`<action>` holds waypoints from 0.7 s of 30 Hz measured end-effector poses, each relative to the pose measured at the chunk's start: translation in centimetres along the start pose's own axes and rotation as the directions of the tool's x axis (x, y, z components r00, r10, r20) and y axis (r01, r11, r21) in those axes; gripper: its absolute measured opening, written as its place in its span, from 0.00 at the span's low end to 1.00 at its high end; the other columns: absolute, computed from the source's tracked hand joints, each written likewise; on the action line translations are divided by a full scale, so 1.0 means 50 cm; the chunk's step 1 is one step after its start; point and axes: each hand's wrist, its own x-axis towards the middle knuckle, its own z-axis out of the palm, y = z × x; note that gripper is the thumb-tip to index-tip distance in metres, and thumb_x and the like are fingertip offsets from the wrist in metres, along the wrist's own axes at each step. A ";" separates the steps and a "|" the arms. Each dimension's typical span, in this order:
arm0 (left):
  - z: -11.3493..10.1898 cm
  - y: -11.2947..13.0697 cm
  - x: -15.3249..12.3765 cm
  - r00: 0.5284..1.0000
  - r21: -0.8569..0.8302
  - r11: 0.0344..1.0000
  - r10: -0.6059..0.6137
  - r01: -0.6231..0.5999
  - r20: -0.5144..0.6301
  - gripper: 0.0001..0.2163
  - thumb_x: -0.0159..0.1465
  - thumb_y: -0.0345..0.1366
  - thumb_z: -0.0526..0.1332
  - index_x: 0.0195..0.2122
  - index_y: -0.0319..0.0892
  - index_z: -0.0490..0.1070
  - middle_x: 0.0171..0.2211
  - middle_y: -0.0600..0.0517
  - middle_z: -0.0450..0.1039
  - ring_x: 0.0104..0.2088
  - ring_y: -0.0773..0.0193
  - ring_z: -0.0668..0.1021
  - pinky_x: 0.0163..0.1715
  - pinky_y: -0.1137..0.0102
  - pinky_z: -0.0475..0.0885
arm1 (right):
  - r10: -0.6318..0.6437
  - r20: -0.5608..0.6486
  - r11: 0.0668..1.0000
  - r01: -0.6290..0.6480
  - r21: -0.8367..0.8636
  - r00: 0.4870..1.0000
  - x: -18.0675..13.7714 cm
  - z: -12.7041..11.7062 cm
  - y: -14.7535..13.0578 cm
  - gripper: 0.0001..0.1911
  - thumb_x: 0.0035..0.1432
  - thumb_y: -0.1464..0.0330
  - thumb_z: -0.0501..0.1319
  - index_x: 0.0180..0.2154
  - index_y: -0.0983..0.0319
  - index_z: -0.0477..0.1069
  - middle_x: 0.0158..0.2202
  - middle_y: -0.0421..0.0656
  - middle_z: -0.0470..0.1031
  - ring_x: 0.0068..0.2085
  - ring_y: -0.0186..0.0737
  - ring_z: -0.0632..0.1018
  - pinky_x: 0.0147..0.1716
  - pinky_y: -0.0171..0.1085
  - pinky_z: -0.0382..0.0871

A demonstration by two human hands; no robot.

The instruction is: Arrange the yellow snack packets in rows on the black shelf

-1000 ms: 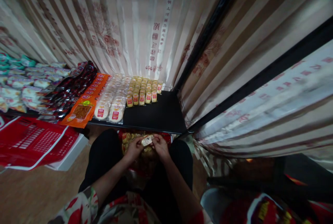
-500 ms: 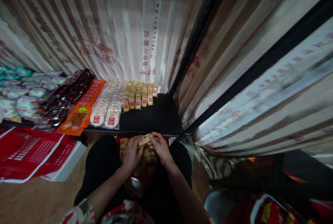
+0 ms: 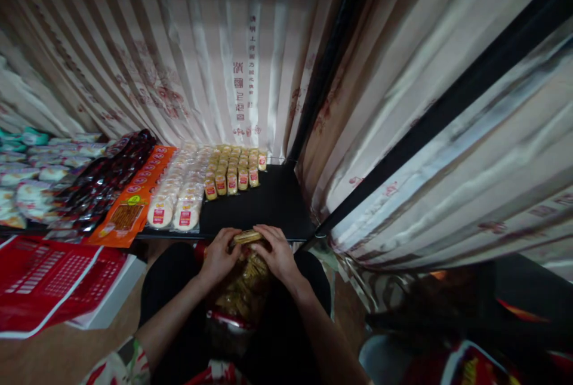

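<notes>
Between both hands, at the near edge of the black shelf (image 3: 250, 212), is a small yellowish wrapped snack pack (image 3: 247, 236). My left hand (image 3: 220, 258) is closed on its left end, and my right hand (image 3: 276, 253) grips the right end. Below them, between the knees, a bag of similar wrapped snacks (image 3: 244, 289) lies with its mouth open. Several rows of small yellow snack packs (image 3: 231, 183) stand upright on the shelf, just beyond the hands. The fingertips are partly hidden behind the held pack.
Left of the yellow packs lie round white wrapped cakes (image 3: 187, 212), an orange snack packet (image 3: 128, 212) and dark shiny packets (image 3: 105, 173). A red printed bag (image 3: 58, 283) rests on a white box (image 3: 110, 298) at the left. A pleated curtain (image 3: 201, 62) and black poles (image 3: 385, 164) border the shelf.
Both hands have moved slightly up towards the shelf edge with the snack pack, which now lies more level between them. The view has shifted a little, so the shelf appears lower and further left.
</notes>
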 end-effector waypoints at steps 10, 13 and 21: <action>0.001 0.009 0.082 0.985 -0.209 0.966 -0.131 0.152 0.113 0.15 0.57 0.42 0.57 0.41 0.39 0.71 0.35 0.49 0.75 0.35 0.63 0.76 0.37 0.70 0.71 | 0.086 -0.008 0.994 -0.087 -0.070 0.996 0.026 -0.004 0.029 0.15 0.56 0.63 0.57 0.45 0.57 0.72 0.42 0.43 0.75 0.44 0.43 0.71 0.47 0.41 0.64; 0.003 0.018 0.108 0.989 -0.161 0.982 -0.073 0.094 0.129 0.15 0.56 0.42 0.58 0.41 0.39 0.72 0.35 0.49 0.75 0.33 0.64 0.75 0.36 0.70 0.70 | 0.085 -0.042 0.993 -0.087 -0.074 0.996 0.037 -0.008 0.037 0.17 0.57 0.65 0.56 0.49 0.58 0.70 0.44 0.44 0.75 0.45 0.43 0.70 0.48 0.41 0.64; 0.036 0.048 0.191 0.999 -0.120 0.993 -0.008 0.014 0.048 0.14 0.56 0.40 0.58 0.42 0.41 0.71 0.34 0.51 0.73 0.29 0.67 0.73 0.34 0.71 0.70 | 0.199 -0.161 0.979 -0.203 -0.010 0.967 0.090 -0.008 0.066 0.14 0.54 0.66 0.56 0.43 0.57 0.72 0.38 0.43 0.75 0.40 0.42 0.73 0.42 0.39 0.66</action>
